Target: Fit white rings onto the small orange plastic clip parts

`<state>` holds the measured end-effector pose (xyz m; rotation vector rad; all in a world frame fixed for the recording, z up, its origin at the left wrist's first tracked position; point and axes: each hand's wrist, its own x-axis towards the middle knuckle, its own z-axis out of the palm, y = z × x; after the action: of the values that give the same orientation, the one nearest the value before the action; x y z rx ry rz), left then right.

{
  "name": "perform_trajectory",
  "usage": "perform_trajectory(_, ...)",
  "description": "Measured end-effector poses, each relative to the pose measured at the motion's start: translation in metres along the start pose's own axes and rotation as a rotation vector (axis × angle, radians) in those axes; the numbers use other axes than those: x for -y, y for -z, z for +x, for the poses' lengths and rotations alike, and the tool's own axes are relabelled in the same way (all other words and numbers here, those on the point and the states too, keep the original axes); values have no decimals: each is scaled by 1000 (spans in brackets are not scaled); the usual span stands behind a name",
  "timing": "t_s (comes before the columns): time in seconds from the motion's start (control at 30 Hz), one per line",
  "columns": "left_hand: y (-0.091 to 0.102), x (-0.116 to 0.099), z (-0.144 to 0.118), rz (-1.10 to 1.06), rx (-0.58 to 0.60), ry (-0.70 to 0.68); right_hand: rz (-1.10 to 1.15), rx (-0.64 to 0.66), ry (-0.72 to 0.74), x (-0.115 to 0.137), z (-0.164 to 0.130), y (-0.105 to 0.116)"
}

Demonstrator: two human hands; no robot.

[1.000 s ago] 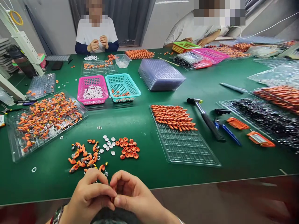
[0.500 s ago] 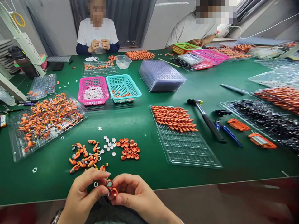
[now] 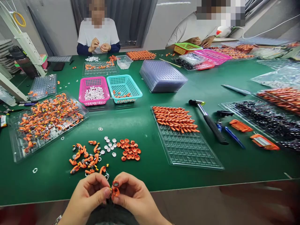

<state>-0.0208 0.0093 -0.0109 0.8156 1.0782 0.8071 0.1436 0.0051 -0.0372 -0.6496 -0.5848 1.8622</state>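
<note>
My left hand (image 3: 87, 195) and my right hand (image 3: 134, 197) meet at the near edge of the green table (image 3: 145, 125), pinching a small orange part (image 3: 114, 189) between their fingertips. Just beyond them lie a pile of orange curved pieces (image 3: 85, 157), a cluster of orange round caps (image 3: 128, 149) and a few small white discs (image 3: 109, 146). A clear tray (image 3: 187, 147) to the right carries rows of finished orange parts (image 3: 174, 118) at its far end.
A clear tray of loose orange pieces (image 3: 44, 118) sits at left. A pink basket (image 3: 93, 90) and teal basket (image 3: 124, 87) stand mid-table, with stacked clear trays (image 3: 162, 75) behind. A hammer (image 3: 208, 120), pens and orange cutters lie right. Two other people sit across the table.
My hands opened from a tight pinch, showing the orange part, then closed around it again with the part turned between my fingertips.
</note>
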Motion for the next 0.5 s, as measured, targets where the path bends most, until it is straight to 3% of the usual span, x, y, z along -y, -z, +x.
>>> perform_trajectory(0.1, 0, -2, -5, 126, -52, -66, -46, -22, 53, -1, 0, -1)
perform_trajectory(0.33, -14, -7, -14, 397, -208, -410, -145, -87, 89, -11, -3, 5)
perform_trajectory(0.5, -15, -10, -14, 495, -228, -529, -248, -43, 119, -9, -5, 9)
